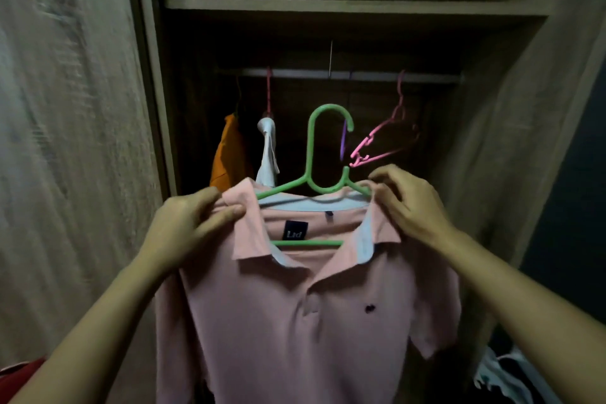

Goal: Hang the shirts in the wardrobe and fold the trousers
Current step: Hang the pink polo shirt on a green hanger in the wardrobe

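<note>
A pink polo shirt [295,321] sits on a green plastic hanger [314,147], held up in front of the open wardrobe. My left hand [190,223] pinches the shirt's left shoulder by the collar. My right hand [406,200] pinches the right shoulder over the hanger's arm. The hanger's hook is free, below the rail [341,74]. The shirt's lower part runs out of view.
On the rail hang an orange garment [226,154], a white garment [267,154] on a pink hanger, and bare pink hangers [383,138] to the right. A wooden shelf [354,6] lies above. The wardrobe door [65,141] stands at left. Clothes [511,377] lie at lower right.
</note>
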